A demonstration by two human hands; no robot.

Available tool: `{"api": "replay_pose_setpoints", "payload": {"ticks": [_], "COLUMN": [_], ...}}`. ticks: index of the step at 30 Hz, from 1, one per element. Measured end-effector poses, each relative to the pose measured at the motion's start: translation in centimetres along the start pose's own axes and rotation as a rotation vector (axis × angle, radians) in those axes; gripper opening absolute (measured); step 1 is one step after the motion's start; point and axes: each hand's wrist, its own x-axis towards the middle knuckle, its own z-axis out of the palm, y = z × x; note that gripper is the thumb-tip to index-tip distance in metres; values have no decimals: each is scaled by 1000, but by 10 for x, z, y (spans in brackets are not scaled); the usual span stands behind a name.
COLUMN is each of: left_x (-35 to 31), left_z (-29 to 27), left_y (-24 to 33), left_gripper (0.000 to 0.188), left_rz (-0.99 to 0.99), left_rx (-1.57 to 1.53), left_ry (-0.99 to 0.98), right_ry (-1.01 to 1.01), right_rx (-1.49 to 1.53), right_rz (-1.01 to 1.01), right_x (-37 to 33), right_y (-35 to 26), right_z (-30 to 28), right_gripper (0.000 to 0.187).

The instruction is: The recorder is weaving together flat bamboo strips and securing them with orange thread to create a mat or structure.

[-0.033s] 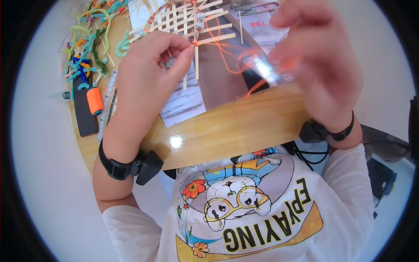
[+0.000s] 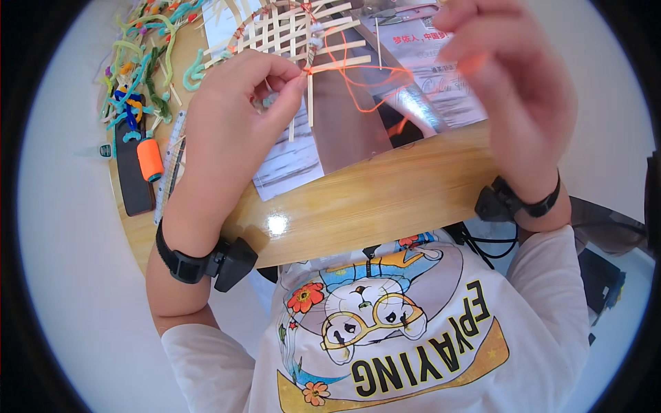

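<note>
My left hand (image 2: 237, 117) is closed in a pinch at the near edge of a woven piece of pale flat strips (image 2: 284, 31). Its thumb and forefinger meet beside a strip end where orange thread (image 2: 361, 109) is wound. A rim bound in reddish-brown runs along the weave. From that spot the thread spreads to the right in loose loops over a printed sheet (image 2: 351, 138). My right hand (image 2: 523, 89) is raised to the right of the weave, its fingers smeared by motion. Orange shows at its fingertips; whether they grip the thread is unclear.
Fuzzy coloured pipe cleaners (image 2: 141, 65) lie heaped at the left of the wooden table (image 2: 372, 193). Nearby are an orange thread spool (image 2: 149, 160), a dark flat bar (image 2: 133, 175) and a clear ruler (image 2: 167, 172). Scissors (image 2: 392, 15) lie at the far side.
My right hand has shifted slightly up and right, uncovering more of the printed sheet. The orange thread's loops have changed shape. My left hand keeps its pinch.
</note>
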Motion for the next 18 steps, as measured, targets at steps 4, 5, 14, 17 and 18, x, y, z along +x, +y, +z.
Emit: {"api": "replay_pose_setpoints", "payload": {"ticks": [4,5,14,17,18], "left_x": [2,2,4,3,2], "left_z": [0,-1,-1,-2,-3], "left_y": [0,-1,0,-1,-1], "left_gripper": [9,9,10,10,10], "left_rz": [71,73,120,102,93], "left_rx": [99,99,176,169,164], "left_ry": [-26,-23,-55,-50,-46], "right_ry": [342,342,307,483,426], "right_rx": [408,449,405,355,375], "right_rz": [358,363,129,157,55], "right_x": [17,18,18,24,21], "right_y": [12,21,31,18,29], "right_z": [0,-9,-50,-44,-62], "right_gripper": [11,13,17,17,15]}}
